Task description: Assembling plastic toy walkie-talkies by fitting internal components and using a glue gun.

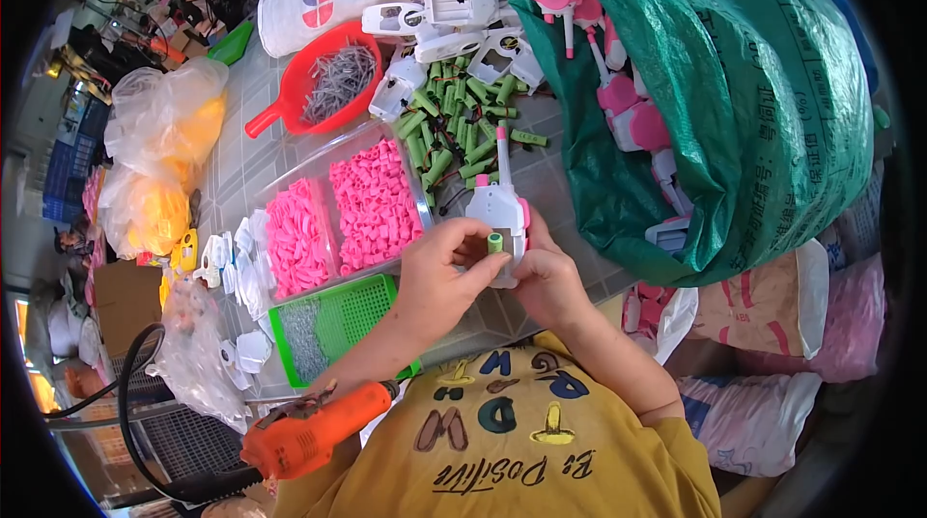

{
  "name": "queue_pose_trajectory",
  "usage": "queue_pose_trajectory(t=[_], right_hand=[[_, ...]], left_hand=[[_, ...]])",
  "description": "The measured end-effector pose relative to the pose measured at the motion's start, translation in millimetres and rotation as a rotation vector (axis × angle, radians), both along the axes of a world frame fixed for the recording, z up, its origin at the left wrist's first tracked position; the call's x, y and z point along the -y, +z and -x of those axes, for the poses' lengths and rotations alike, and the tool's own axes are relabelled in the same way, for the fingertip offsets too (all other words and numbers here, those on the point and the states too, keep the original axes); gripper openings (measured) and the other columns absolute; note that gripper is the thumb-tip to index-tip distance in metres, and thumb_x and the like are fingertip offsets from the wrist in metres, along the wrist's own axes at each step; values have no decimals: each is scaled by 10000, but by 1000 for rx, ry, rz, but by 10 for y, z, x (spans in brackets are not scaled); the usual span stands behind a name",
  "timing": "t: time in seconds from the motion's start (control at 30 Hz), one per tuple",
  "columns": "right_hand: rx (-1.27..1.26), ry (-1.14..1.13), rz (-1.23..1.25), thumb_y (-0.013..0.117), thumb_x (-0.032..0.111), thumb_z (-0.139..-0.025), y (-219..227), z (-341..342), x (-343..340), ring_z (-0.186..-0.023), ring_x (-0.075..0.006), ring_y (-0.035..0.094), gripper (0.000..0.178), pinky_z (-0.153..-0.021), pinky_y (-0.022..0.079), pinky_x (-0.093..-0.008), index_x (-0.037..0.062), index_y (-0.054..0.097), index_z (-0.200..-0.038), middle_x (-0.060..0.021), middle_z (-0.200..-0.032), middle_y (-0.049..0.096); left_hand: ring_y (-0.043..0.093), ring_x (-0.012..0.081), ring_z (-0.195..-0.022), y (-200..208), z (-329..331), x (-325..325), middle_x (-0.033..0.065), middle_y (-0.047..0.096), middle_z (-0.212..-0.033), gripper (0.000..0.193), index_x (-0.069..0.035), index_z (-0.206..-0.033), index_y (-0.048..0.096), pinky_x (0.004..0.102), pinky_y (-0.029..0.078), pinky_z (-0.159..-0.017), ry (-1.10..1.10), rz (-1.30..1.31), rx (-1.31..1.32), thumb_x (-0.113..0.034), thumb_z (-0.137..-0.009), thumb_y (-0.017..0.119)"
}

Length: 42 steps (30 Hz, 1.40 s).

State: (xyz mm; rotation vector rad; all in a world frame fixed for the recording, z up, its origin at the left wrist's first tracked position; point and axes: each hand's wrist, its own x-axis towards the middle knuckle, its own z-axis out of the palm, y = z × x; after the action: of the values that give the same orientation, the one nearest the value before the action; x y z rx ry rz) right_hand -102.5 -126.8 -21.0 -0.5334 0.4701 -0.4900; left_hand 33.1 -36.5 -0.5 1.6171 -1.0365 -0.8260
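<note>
In front of my chest, my right hand (547, 272) is wrapped around a white plastic toy gun housing (498, 204), whose long thin barrel ends in a pink tip and points away from me. My left hand (446, 265) pinches a small green cylindrical battery (495, 241) between thumb and fingers, at the near end of the housing. Whether the battery is inside the housing or just over it, I cannot tell. Beyond the housing lies a loose pile of green batteries (446, 122) with thin wires.
Pink parts fill a two-part clear tray (423, 219). Nearer is a green basket (372, 301) with small metal pieces; farther, a red scoop (290, 103) of screws and white housings (454, 11). A green woven sack (753, 112) holds pink-white toys. An orange power tool (314, 431) hangs near my left forearm.
</note>
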Motion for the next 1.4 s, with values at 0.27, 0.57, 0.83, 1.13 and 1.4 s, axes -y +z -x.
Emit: queue_pose_trajectory(t=[0.27,0.57,0.83,1.13,1.4], right_hand=[[132,-33,-22,445,-4,-647,3,-10,-73,-1368,-276,444,985,-1126,366,-354,121,195,-1591,-120,-1446,439],[174,-30,-15,475,23,-631,-64,-14,-74,-1364,-291,458,987,-1153,360,-391,123,236,-1583,-120,-1454,454],[195,-34,-3,477,-3,-637,-36,2,-121,-1391,-288,423,988,-1165,338,-404,129,222,-1582,-120,-1463,434],[109,-7,2,506,-31,-783,-58,0,-126,-1338,-268,496,841,-1093,435,-429,133,277,-1575,-95,-1449,472],[2,-4,145,562,78,-952,-64,52,-101,-1160,-366,644,607,-961,564,-506,108,346,-1519,-158,-1382,544]], left_hand=[[694,140,-748,46,69,51,93,688,-881,260,-7,-1077,661,276,570,-664,45,30,119,-17,-847,782],[692,178,-720,119,88,54,118,683,-892,248,-9,-1053,678,297,552,-618,37,52,222,-33,-833,789],[689,199,-743,103,115,42,126,720,-897,310,-3,-1079,618,312,547,-650,105,82,30,-12,-817,783],[519,174,-789,254,33,34,70,527,-917,510,-33,-1086,546,321,469,-655,160,18,376,-201,-753,893],[651,239,-709,341,-457,-161,117,641,-870,279,-25,-1051,604,369,522,-631,241,68,469,-159,-874,772]])
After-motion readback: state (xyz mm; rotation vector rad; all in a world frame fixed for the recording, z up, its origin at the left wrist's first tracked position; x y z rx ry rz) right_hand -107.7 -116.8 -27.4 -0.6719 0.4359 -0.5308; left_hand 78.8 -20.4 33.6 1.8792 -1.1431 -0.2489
